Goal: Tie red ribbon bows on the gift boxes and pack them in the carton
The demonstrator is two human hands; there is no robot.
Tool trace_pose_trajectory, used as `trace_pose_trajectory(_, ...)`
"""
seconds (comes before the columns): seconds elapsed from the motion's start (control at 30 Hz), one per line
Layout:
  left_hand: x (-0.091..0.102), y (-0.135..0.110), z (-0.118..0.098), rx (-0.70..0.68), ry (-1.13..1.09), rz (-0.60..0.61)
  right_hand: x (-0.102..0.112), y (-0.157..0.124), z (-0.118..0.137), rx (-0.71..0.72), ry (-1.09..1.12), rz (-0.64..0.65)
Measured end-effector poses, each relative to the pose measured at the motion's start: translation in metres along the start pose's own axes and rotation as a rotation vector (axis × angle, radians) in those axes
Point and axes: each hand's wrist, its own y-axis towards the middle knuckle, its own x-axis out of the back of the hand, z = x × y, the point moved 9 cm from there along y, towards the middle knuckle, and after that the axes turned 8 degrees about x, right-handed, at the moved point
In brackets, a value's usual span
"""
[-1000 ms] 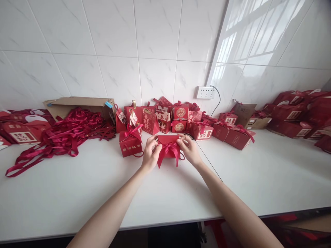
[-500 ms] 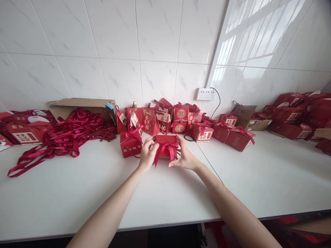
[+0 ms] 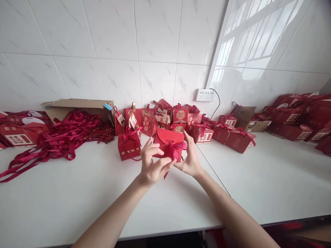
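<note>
A small red gift box (image 3: 169, 137) tied with a red ribbon bow (image 3: 172, 150) is lifted off the white table (image 3: 77, 193), tilted toward me. My right hand (image 3: 190, 159) grips its right side and underside. My left hand (image 3: 152, 164) holds the left side, its fingers closed on the bow. A finished red box with a bow (image 3: 128, 145) stands just left of my hands.
Several more red gift boxes (image 3: 178, 120) crowd the back wall and the right side (image 3: 239, 139). A heap of red ribbons (image 3: 64, 136) spills from a brown carton (image 3: 77, 105) at left. A wall socket with a cable (image 3: 205, 94) sits behind.
The box rested on the table with both hands at its bow; now both hands have lifted it and tipped it toward me, and the left hand has come round to the front.
</note>
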Motion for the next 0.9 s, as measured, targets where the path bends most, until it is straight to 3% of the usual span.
trace_pose_trajectory(0.13,0.004,0.001,-0.005,-0.020,-0.015,-0.022,0.005,0.000,0.002,0.010,-0.011,-0.040)
trace_pose_trajectory(0.2,0.005,0.002,0.004,0.078,-0.079,-0.043,0.007,0.000,0.002,0.010,0.012,-0.056)
trace_pose_trajectory(0.27,0.003,-0.002,0.042,0.449,-0.190,-0.080,0.006,-0.001,-0.003,-0.037,0.034,-0.052)
trace_pose_trajectory(0.37,-0.016,-0.038,0.100,1.086,-0.339,-0.071,-0.001,-0.001,-0.016,-0.184,0.086,-0.013)
trace_pose_trajectory(0.43,-0.029,-0.055,0.117,1.240,-0.394,-0.033,-0.008,-0.004,-0.029,-0.349,0.172,0.020)
trace_pose_trajectory(0.57,-0.039,-0.074,0.134,1.337,-0.453,-0.047,-0.015,-0.016,-0.044,-0.743,0.596,-0.026)
trace_pose_trajectory(0.7,-0.041,-0.080,0.141,1.368,-0.481,-0.041,0.000,-0.035,-0.024,-1.007,0.998,-0.148)
trace_pose_trajectory(0.8,-0.045,-0.080,0.142,1.380,-0.490,0.008,0.019,-0.055,0.004,-1.091,1.088,-0.115)
trace_pose_trajectory(0.9,-0.054,-0.071,0.128,1.340,-0.539,0.117,0.045,-0.077,0.026,-1.093,0.982,-0.088)
